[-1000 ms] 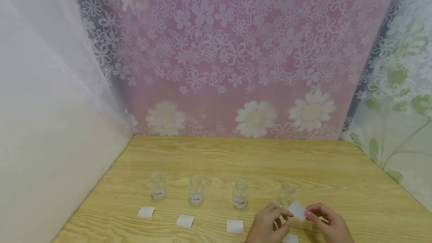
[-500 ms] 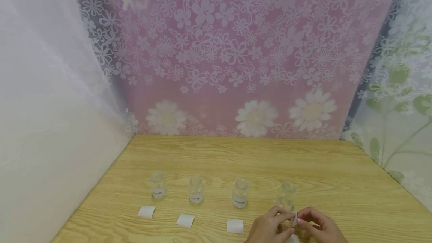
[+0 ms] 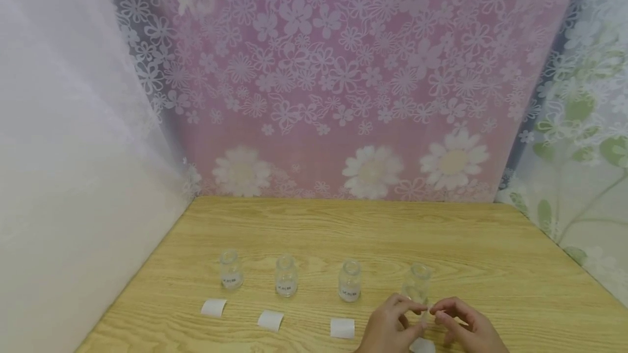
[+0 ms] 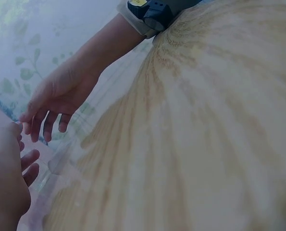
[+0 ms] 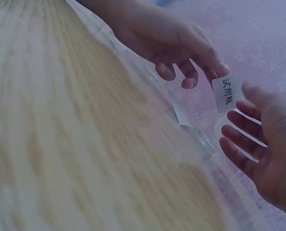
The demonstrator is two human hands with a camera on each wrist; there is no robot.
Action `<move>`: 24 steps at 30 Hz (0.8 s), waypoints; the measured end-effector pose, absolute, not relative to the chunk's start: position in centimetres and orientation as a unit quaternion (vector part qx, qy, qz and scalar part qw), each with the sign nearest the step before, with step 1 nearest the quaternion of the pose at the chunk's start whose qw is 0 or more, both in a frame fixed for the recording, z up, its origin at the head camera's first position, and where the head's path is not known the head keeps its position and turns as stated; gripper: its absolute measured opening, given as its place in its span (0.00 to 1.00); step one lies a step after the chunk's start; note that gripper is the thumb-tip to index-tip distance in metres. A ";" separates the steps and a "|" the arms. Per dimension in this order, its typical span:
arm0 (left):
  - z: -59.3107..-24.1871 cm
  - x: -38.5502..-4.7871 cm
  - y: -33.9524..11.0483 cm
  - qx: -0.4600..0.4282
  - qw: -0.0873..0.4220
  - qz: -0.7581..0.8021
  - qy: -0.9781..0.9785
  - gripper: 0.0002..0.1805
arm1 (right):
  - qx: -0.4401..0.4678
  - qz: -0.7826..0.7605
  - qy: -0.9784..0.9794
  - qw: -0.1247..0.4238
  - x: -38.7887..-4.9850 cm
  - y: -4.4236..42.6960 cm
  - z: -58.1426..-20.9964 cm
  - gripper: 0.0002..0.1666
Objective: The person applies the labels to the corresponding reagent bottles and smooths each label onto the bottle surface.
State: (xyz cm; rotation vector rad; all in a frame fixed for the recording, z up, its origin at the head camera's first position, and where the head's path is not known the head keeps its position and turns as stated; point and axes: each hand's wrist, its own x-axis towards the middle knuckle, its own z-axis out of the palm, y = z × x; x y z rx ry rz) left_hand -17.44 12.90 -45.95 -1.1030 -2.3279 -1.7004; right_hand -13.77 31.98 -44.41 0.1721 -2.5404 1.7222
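A small white label (image 5: 226, 93) with printed dark characters is pinched at one edge by my left hand (image 3: 392, 324), between fingertips and thumb. In the head view that label shows almost edge-on. My right hand (image 3: 470, 327) is close on the other side, fingers loosely bent, fingertips (image 5: 249, 89) beside the label's edge; whether they touch it I cannot tell. Just behind the hands stands an upright clear glass bottle (image 3: 417, 281), its lower part partly hidden. A white paper piece (image 3: 423, 346) lies on the table below the hands.
Three more glass bottles stand in a row to the left, a left one (image 3: 231, 268), a middle one (image 3: 286, 275) and a right one (image 3: 350, 280), each with a printed label. White paper pieces (image 3: 342, 328) lie before them on the wooden table (image 3: 324, 227). A flowered curtain (image 3: 314, 80) hangs behind.
Earlier my right hand pinched the label, tilted flat toward the camera. It came to my left fingers and turned edge-on; now my left hand holds it and my right fingertips have eased back slightly.
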 end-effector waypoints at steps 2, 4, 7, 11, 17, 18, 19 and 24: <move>-45.9 -17.4 12.9 -0.341 -0.014 -0.597 -0.726 0.13 | 0.035 0.557 -0.829 0.038 -13.8 31.9 -44.3 0.13; -45.8 -17.4 13.0 -0.326 -0.046 -0.633 -0.700 0.13 | 0.026 0.554 -0.831 0.035 -13.9 31.9 -44.3 0.14; -45.7 -17.3 13.0 -0.315 -0.071 -0.657 -0.682 0.12 | 0.026 0.552 -0.833 0.032 -13.9 31.8 -44.2 0.14; -45.5 -17.3 13.0 -0.295 -0.083 -0.668 -0.678 0.12 | 0.000 0.547 -0.835 0.059 -13.7 31.4 -44.1 0.11; -45.3 -17.3 13.2 -0.240 -0.092 -0.682 -0.684 0.11 | -0.031 0.536 -0.837 0.103 -13.7 30.7 -43.9 0.09; -45.3 -17.4 13.2 -0.238 -0.087 -0.679 -0.689 0.12 | -0.029 0.532 -0.839 0.110 -13.7 30.7 -43.9 0.08; -45.3 -17.4 13.2 -0.240 -0.080 -0.675 -0.693 0.13 | -0.028 0.528 -0.841 0.116 -13.7 30.7 -43.9 0.08; -45.2 -17.6 13.2 -0.251 -0.057 -0.656 -0.709 0.11 | -0.015 0.504 -0.854 0.128 -13.8 30.8 -43.5 0.06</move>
